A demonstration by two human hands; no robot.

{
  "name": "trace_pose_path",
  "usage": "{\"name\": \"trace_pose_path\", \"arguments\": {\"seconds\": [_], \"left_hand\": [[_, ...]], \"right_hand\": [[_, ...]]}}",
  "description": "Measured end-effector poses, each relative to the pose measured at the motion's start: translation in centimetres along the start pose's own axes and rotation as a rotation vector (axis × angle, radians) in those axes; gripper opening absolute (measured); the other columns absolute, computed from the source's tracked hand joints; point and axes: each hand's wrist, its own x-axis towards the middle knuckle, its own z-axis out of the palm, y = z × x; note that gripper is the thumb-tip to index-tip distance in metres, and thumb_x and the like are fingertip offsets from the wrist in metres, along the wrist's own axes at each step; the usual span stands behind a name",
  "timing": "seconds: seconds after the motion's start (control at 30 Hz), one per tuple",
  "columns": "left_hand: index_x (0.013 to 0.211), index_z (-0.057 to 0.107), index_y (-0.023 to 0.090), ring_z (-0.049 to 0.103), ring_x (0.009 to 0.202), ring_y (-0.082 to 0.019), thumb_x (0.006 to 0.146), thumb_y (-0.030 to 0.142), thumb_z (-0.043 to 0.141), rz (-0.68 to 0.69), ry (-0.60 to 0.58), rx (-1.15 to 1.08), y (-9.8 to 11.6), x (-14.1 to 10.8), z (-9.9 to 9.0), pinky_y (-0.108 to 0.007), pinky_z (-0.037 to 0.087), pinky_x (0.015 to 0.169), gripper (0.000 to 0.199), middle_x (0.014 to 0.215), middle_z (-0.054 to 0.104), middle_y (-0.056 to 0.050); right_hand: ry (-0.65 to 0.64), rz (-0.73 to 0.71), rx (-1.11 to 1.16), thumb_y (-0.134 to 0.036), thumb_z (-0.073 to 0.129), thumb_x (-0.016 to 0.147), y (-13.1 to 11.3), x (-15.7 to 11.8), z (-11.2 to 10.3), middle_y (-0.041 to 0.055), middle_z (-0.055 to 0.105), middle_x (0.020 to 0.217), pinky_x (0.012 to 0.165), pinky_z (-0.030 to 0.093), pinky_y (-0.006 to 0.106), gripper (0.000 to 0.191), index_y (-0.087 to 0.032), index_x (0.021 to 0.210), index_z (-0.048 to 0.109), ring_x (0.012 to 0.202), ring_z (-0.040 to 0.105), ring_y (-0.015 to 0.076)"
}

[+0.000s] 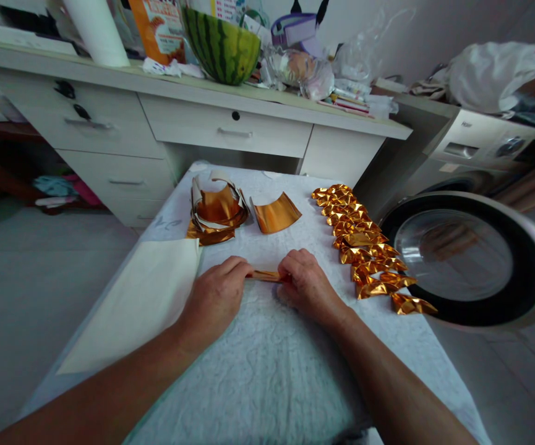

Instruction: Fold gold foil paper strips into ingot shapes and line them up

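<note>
A narrow folded strip of gold foil paper (265, 275) stretches between my two hands, just above or on the covered table. My left hand (218, 287) pinches its left end, and my right hand (305, 281) grips the right end; the fingertips partly hide both ends. Beyond them lies a single curled sheet of gold paper (277, 213). To its left sits a stack of curled gold sheets (221, 207). Several folded gold foil ingots (364, 241) lie in overlapping rows along the table's right side, with one ingot (410, 304) at the near end.
A pale paper sheet (132, 303) lies on the table's left side. An open washing machine door (469, 256) juts close to the right edge. Behind, a white desk (230, 127) carries half a watermelon (223, 46), a paper roll (98, 31) and plastic bags.
</note>
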Motion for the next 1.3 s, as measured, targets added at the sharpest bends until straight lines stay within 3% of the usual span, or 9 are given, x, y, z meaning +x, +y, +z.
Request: {"name": "trace_pose_path", "arguments": {"seconds": [0.1,0.3,0.53,0.8,1.3], "left_hand": [[0.103,0.058,0.019,0.062,0.104,-0.019,0.089,0.009,0.044,0.026,0.054,-0.046,0.11,0.09,0.17,-0.034,0.052,0.089,0.022,0.114,0.061,-0.006],[0.103,0.059,0.018,0.059,0.111,-0.021,0.087,0.01,0.048,0.008,-0.022,-0.049,-0.01,0.02,0.52,-0.037,0.051,0.096,0.021,0.127,0.054,-0.009],[0.097,0.064,0.021,0.053,0.115,-0.028,0.083,0.014,0.058,0.046,-0.107,0.093,-0.02,0.07,-0.09,-0.056,0.033,0.106,0.017,0.11,0.063,-0.007],[0.089,0.063,0.022,0.056,0.094,-0.021,0.084,0.015,0.061,0.039,-0.217,-0.057,0.41,0.08,0.07,-0.042,0.041,0.089,0.009,0.094,0.063,-0.001],[0.08,0.062,0.02,0.053,0.093,-0.022,0.087,0.017,0.058,-0.03,-0.235,-0.136,0.67,0.19,0.31,-0.04,0.044,0.085,0.008,0.09,0.059,-0.003]], "right_hand": [[-0.013,-0.002,-0.002,-0.003,0.061,0.07,-0.29,0.0,-0.05,0.0016,0.056,0.081,0.073,0.034,0.03,0.018,-0.019,0.076,0.054,0.081,0.047,0.0183],[-0.099,-0.056,0.047,-0.008,0.061,0.082,-0.62,-0.14,-0.07,0.0031,0.059,0.087,0.078,0.035,0.03,0.011,-0.019,0.085,0.061,0.087,0.049,0.0182],[-0.229,-0.129,0.043,-0.006,0.061,0.08,-0.75,-0.25,-0.32,0.0032,0.061,0.089,0.082,0.036,0.031,0.016,-0.019,0.089,0.065,0.088,0.052,0.0181],[-0.241,-0.108,0.107,-0.011,0.063,0.082,-0.89,-0.17,-0.8,0.0025,0.061,0.087,0.08,0.037,0.03,0.008,-0.018,0.086,0.064,0.087,0.052,0.0171],[-0.224,0.001,0.189,-0.015,0.063,0.086,-0.37,-0.44,-0.57,0.0036,0.061,0.092,0.085,0.038,0.032,0.006,-0.019,0.085,0.067,0.092,0.051,0.018]]}}
